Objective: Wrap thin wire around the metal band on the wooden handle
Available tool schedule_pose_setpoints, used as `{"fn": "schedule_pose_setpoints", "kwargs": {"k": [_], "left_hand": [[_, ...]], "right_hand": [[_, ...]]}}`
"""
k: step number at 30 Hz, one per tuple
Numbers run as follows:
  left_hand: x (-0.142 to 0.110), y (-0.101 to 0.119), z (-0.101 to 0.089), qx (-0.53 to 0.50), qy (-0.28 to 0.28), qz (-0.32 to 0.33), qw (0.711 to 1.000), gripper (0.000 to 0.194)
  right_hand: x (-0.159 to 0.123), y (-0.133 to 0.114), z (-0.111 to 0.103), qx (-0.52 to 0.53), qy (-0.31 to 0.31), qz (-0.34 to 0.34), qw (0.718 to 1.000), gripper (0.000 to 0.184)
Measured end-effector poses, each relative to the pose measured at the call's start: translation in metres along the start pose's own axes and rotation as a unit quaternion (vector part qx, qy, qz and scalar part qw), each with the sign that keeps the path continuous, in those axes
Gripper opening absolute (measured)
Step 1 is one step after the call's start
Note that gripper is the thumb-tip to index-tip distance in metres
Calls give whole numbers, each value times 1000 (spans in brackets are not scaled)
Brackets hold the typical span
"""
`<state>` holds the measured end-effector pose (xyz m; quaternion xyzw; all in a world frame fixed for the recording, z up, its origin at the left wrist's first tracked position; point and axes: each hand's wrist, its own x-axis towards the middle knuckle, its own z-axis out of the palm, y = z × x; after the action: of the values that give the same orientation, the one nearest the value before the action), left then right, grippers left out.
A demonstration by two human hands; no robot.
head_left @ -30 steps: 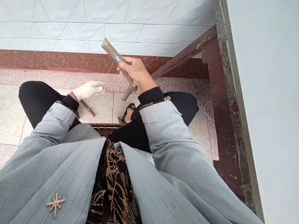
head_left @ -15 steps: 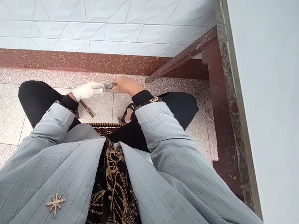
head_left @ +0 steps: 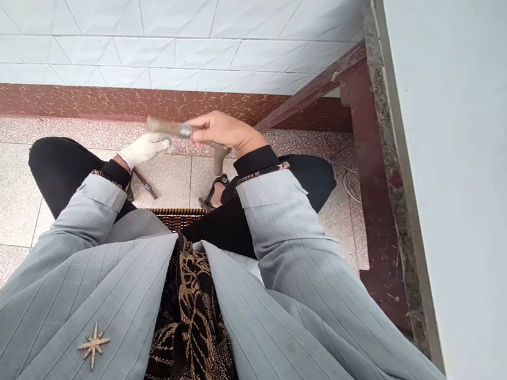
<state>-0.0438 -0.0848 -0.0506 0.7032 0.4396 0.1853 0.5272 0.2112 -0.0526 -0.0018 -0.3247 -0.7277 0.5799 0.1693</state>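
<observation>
My right hand [head_left: 221, 130], bare, is closed round a brownish wooden tool with a blurred, pale end [head_left: 164, 127] and a band of silvery wire [head_left: 185, 131] beside my fingers. A pale wooden piece [head_left: 219, 160] shows below that hand; whether it belongs to the same tool I cannot tell. My left hand [head_left: 144, 147], in a white knitted glove, is closed just under the pale end. What its fingers hold, if anything, is hidden. Below the left wrist a thin reddish-brown rod [head_left: 146, 183] slants toward the floor, its upper end hidden.
Between my bent knees is the woven edge of a brown wicker seat [head_left: 179, 212]. A tiled wall [head_left: 177, 14] stands ahead. To the right are a dark red wooden frame [head_left: 367, 124] with a slanted brace and a large pale surface [head_left: 462, 148]. A white cord [head_left: 349, 186] lies on the tiled floor.
My right hand has risen and moved slightly right, bringing the wire-bound tool above the left glove. The tool's pale end has come out of the glove's cover. My left hand has shifted slightly left.
</observation>
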Motion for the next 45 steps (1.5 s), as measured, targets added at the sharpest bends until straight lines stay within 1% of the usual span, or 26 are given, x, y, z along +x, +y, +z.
{"fn": "schedule_pose_setpoints", "kwargs": {"k": [1, 3, 4, 5, 6, 8, 11, 14, 16, 20, 23, 25, 27, 28, 31, 33, 35, 36, 38, 39, 40, 41, 42, 43, 45], "left_hand": [[0, 1, 2, -19, -11, 5, 1000, 25], [-1, 3, 4, -36, -28, 20, 999, 27], [-1, 4, 6, -42, -32, 27, 998, 27], [-1, 5, 7, -45, -34, 31, 998, 26], [-1, 6, 8, -46, -38, 33, 998, 25], [-1, 7, 11, -48, -48, 27, 997, 23], [0, 8, 14, -42, -59, 15, 997, 21], [-1, 8, 14, -29, -70, 20, 997, 23], [-2, 9, 14, -6, -82, 24, 996, 25], [-3, 12, 16, 87, -98, 30, 991, 24], [-3, 14, 17, 119, -95, 32, 988, 24], [-2, 13, 15, 129, -87, 26, 988, 24], [-2, 12, 12, 142, -76, 20, 987, 24], [-2, 11, 10, 151, -70, 18, 986, 24], [-2, 9, 2, 168, -48, 15, 985, 21], [-2, 8, -3, 149, -39, 19, 988, 20], [-3, 7, -6, 105, -27, 19, 994, 19], [-3, 7, -7, 74, -15, 15, 997, 18], [-4, 7, -8, 2, 8, 7, 1000, 19], [-4, 7, -7, -30, 13, 5, 999, 20], [-5, 7, -6, -54, 14, 4, 998, 22], [-5, 7, -4, -69, 8, 4, 998, 24], [-5, 7, -2, -76, -2, 3, 997, 25], [-5, 7, 0, -77, -17, 1, 997, 25], [-5, 7, 6, -86, -44, 6, 995, 26]], "right_hand": [[1, 0, 0, 37, 66, -6, 997, 25], [5, 2, 2, 88, 185, 15, 979, 26], [7, 3, 3, 98, 226, 37, 969, 28], [9, 4, 5, 101, 253, 59, 960, 29], [10, 5, 7, 98, 269, 79, 955, 30], [13, 7, 9, 86, 279, 104, 951, 29], [14, 10, 11, 52, 275, 118, 953, 25], [15, 14, 12, -22, 267, 142, 953, 17], [17, 17, 12, -101, 245, 172, 949, 15], [21, 23, 21, -271, 163, 209, 925, 22], [25, 27, 31, -366, 70, 213, 903, 22], [26, 29, 36, -404, 2, 212, 890, 19], [26, 29, 39, -403, -61, 212, 888, 17], [25, 28, 39, -386, -89, 216, 892, 17], [20, 21, 33, -295, -169, 238, 910, 18], [13, 13, 25, -230, -207, 234, 922, 22], [6, 4, 14, -164, -212, 192, 944, 27], [2, -1, 9, -133, -195, 161, 958, 28], [-5, -8, 1, -54, -71, 111, 990, 24], [-7, -11, -2, 1, -5, 83, 996, 20], [-9, -13, -4, 62, 61, 58, 995, 14], [-9, -14, -4, 122, 115, 35, 985, 9], [-9, -14, -4, 176, 160, 21, 971, 8], [-7, -13, -3, 215, 195, 18, 957, 11], [-2, -9, -1, 243, 250, 38, 936, 14]]}}
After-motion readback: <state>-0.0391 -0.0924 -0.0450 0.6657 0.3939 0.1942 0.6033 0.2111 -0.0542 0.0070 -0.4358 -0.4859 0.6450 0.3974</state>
